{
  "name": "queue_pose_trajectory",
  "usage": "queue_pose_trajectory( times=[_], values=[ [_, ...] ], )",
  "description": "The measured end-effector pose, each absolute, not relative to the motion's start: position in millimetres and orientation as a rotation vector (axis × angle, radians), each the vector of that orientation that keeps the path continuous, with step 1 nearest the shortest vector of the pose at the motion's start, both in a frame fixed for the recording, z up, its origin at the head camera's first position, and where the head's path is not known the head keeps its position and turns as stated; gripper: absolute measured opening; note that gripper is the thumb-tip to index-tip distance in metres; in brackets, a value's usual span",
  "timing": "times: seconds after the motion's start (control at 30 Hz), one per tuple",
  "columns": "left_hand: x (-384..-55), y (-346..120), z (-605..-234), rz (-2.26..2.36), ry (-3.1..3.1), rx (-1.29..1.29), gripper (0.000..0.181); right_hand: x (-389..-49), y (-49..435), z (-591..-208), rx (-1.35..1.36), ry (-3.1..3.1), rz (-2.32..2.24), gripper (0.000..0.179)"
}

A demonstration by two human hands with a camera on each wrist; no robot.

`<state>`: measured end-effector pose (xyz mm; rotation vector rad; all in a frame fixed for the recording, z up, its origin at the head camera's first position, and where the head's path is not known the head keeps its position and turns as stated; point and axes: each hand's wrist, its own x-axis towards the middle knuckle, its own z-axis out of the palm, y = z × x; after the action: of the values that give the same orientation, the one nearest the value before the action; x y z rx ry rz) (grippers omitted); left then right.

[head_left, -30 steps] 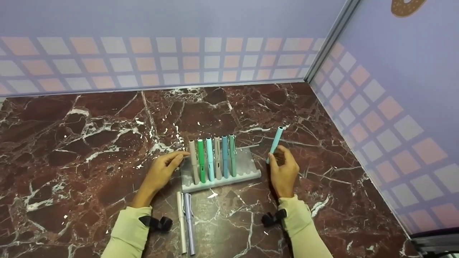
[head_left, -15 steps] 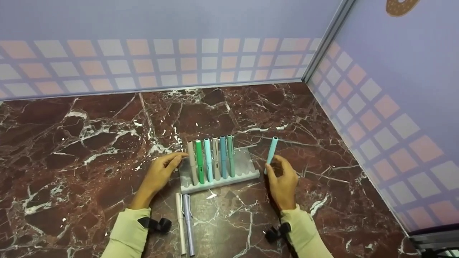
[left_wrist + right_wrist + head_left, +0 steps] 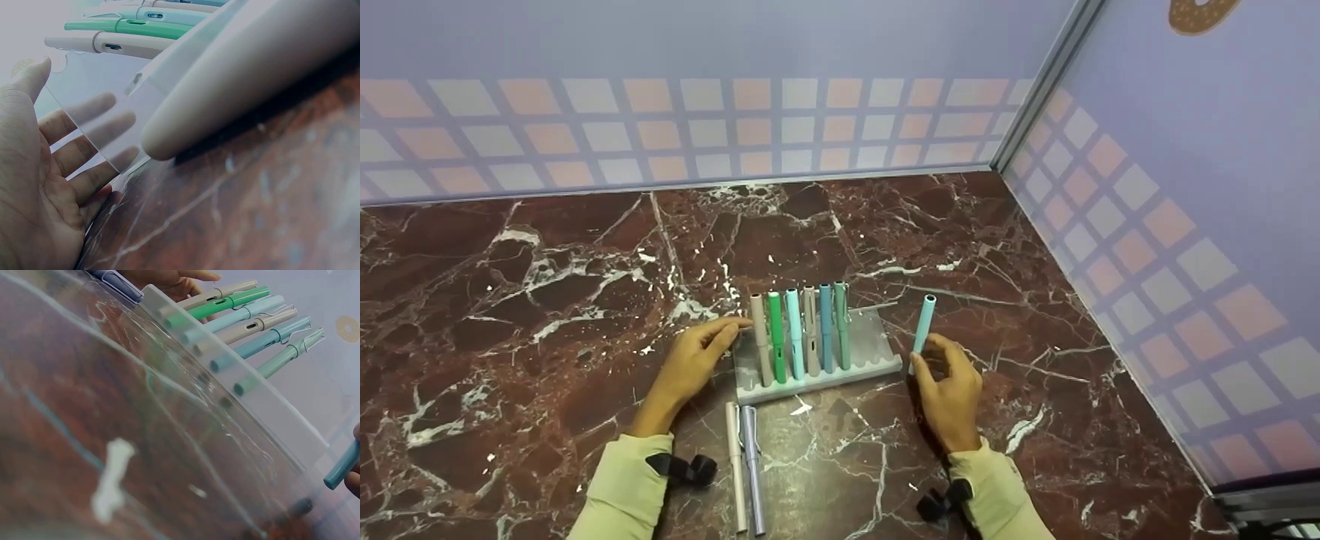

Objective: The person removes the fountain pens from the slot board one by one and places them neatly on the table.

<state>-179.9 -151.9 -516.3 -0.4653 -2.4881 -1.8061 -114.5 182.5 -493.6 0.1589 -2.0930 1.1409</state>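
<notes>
Head view is showing my right hand (image 3: 952, 394) pinching a light blue pen (image 3: 921, 330) near its lower end, thumb and fingers curled round the barrel, the pen standing almost upright just beside the right end of the clear pen rack (image 3: 877, 352). My left hand (image 3: 694, 360) is resting against the rack's left edge with fingers extended and relaxed, gripping nothing, fingertips beside the beige pen (image 3: 760, 341). Six pens are standing in the rack's grooves; the grooves on the right are showing bare. A white pen (image 3: 735, 465) and a lavender pen (image 3: 751, 469) are lying on the marble table (image 3: 547, 300) just in front of the rack.

Risks, as I am judging them: I am holding the pen low, so its tall upper part could swing and knock the teal-green pen (image 3: 842, 334), the nearest one racked. The rack is light-looking and transparent, so its groove edges are hard to read; a misjudged approach could be nudging it. My left hand is only touching, not clamping, so a push from the right could be sliding the rack toward the loose pens.
</notes>
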Motion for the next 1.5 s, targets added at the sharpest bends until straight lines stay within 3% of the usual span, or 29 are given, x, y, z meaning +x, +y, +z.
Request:
queue_pose_trajectory(
  times=[0.57,1.17,1.5],
  values=[
    [-180,-153,-515,-1.787,-2.492,-0.479,0.026,-119,163,-529,0.367,-2.049,1.182,0.033],
    [-179,-153,-517,-1.819,-2.461,-0.491,0.025,-98,64,-527,0.686,-2.056,1.342,0.029],
    [-180,-152,-517,-1.781,-2.482,-0.481,0.026,-92,55,-525,0.640,-2.059,1.405,0.035]
  ],
)
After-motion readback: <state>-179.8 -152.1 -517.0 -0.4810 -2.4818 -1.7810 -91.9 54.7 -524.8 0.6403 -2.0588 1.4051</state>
